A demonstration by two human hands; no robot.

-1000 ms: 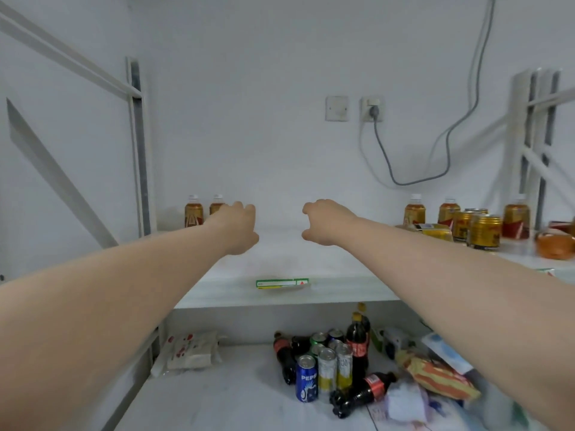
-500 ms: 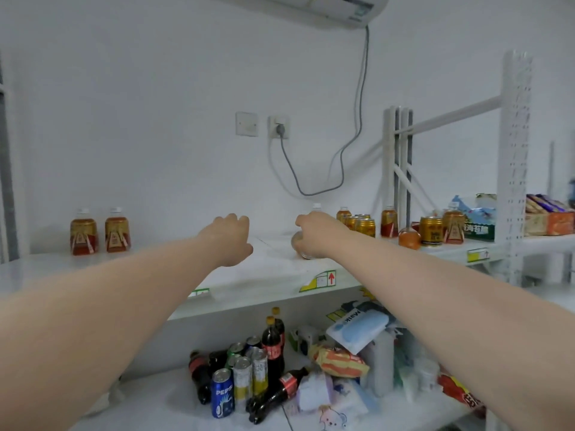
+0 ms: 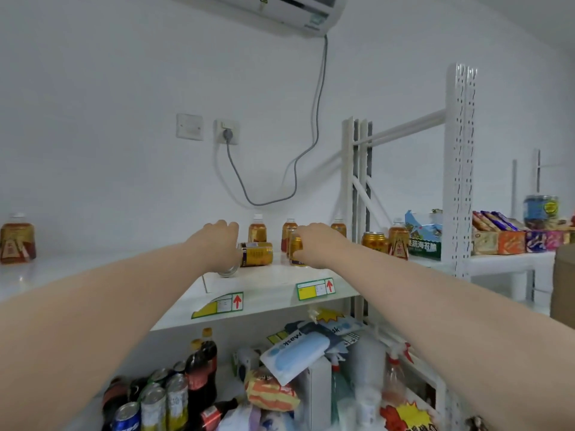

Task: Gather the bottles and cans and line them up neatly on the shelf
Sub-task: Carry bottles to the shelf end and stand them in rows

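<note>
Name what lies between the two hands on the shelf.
In the head view, a gold can lying on its side, with an upright bottle behind it.

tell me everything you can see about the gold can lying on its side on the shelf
The gold can looks metal, gold-sided with a dark band near its left end and a small pale label. It lies on its side on the white upper shelf, axis left to right, in front of an upright amber bottle. The left hand covers its left end; whether the fingers grip it is unclear. The right hand grips an upright gold can beside it.
</note>
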